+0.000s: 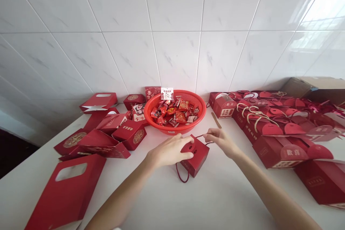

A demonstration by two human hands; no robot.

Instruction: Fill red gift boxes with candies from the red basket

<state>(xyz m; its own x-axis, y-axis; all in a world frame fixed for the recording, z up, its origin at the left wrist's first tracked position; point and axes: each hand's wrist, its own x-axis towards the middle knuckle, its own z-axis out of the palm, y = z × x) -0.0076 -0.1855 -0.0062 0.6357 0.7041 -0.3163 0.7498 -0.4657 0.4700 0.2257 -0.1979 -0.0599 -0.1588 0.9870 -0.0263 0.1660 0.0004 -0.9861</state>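
Observation:
A small dark-red gift box (201, 156) with round holes in its top stands on the white table in front of me. My left hand (175, 150) grips the box from its left side, thumb and fingers around the top. A dark-red cord (183, 179) loops out at the box's near left side. To the right of the box, my right hand (217, 138) pinches a part of the cord between thumb and fingers, and the cord runs from there to the box. Just behind the hands sits a red plastic basket (175, 129) of wrapped candies (182, 109).
Several red boxes (129, 134) lie in a loose pile at the left, with a larger windowed box (67, 187) nearer me. Rows of red boxes with rope handles (258, 115) fill the right. A cardboard box (315, 88) stands behind them, against the tiled wall (178, 50).

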